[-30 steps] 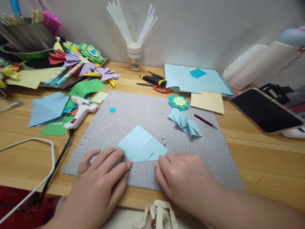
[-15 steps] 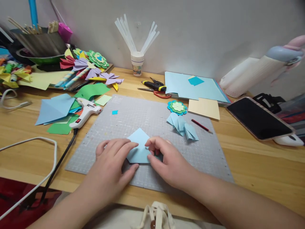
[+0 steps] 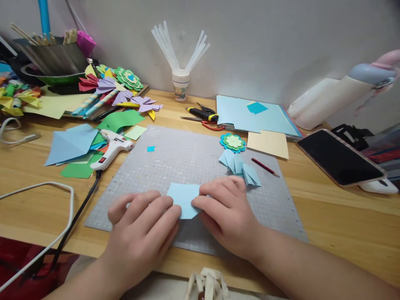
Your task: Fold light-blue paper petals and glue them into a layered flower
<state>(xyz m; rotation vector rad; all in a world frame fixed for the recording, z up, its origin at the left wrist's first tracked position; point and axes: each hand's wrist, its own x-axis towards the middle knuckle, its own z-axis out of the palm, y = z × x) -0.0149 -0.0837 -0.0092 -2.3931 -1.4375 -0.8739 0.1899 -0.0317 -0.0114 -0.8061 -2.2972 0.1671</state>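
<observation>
Light-blue paper near the grey mat's front edge has left hand and right hand fingers grasping its sides.

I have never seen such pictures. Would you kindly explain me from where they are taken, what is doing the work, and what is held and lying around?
There is no machine here, only a person's two bare hands. Every picture comes from one camera worn on that person's head, looking forward and down.

The left hand and right hand hold a light blue paper at its two sides, with their fingers, over a grey mat on a wooden desk.

On the mat, beyond the right hand, are folded blue papers, a paper flower and a pencil. A white glue gun lies toward the left, and a phone toward the right.
</observation>
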